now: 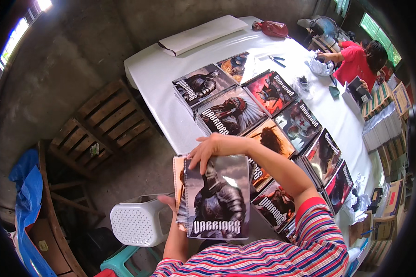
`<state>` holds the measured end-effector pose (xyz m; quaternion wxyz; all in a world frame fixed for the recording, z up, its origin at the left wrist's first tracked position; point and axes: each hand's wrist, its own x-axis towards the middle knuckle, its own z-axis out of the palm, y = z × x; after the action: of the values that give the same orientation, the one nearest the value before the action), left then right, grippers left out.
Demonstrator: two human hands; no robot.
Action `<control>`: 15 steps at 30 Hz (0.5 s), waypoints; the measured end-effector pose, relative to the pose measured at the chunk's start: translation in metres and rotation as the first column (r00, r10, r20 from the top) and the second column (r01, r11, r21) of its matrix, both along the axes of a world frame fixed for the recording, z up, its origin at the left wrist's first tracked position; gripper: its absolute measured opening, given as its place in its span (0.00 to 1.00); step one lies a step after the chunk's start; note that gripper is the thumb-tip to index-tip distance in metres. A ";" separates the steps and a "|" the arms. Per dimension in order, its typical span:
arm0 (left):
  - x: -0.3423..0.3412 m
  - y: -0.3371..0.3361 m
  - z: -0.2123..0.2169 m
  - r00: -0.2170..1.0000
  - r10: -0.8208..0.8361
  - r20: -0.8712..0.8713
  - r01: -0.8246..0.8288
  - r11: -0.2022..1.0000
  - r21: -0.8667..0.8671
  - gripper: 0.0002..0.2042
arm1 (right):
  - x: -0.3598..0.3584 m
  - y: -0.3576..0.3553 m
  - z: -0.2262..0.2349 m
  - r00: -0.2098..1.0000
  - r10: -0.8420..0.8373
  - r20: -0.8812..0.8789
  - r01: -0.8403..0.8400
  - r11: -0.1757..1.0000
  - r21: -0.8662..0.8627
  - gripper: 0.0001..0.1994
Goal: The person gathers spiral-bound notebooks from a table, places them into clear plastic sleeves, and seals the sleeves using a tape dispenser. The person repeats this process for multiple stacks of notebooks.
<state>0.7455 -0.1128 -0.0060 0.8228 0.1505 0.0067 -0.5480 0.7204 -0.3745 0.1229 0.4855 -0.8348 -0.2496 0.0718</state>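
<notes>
A small stack of spiral-bound notebooks [219,198] is in front of my body, its top cover showing a grey armored knight. My left hand [168,201] grips the stack at its left side, with most of its fingers hidden behind it. Across the upper left corner lies my right hand [209,148], fingers spread and bent down onto the top cover near the coil. Beneath the knight notebook, the edges of others with an orange cover stick out to the left.
Several notebook piles [231,111] cover the middle of the white table [157,111]. Pliers [276,60] and a red pouch [275,29] lie farther back. A person in red [356,62] works at the right, near stacked notebooks [382,129]. A white stool [136,224] stands at my left.
</notes>
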 end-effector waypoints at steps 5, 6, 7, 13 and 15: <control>-0.044 -0.010 0.001 0.996 -0.079 -0.035 0.077 0.996 -0.044 0.33 | 0.022 -0.070 -0.001 0.888 -0.444 0.122 0.460 0.839 -0.291 0.33; -0.046 -0.012 0.000 0.996 -0.083 -0.033 0.082 0.996 -0.045 0.33 | 0.035 -0.109 0.004 0.658 -0.489 0.573 0.738 0.570 -0.361 0.27; -0.047 -0.017 -0.003 0.994 -0.100 -0.040 0.098 0.994 -0.054 0.33 | 0.047 -0.153 -0.009 0.352 -0.869 0.349 0.928 0.273 -0.255 0.23; -0.024 -0.002 -0.009 0.998 -0.012 -0.058 0.012 1.000 0.008 0.33 | 0.076 -0.206 -0.073 0.263 -0.831 0.491 0.752 -0.142 -0.644 0.12; -0.015 -0.001 -0.006 0.998 0.019 -0.053 -0.018 1.000 0.020 0.33 | 0.079 -0.202 -0.067 0.363 -0.708 0.606 0.738 -0.178 -0.651 0.10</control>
<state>0.7300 -0.1142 -0.0124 0.8260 0.1438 0.0353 -0.5439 0.7991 -0.5766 0.0558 -0.0864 -0.9294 0.3414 -0.1101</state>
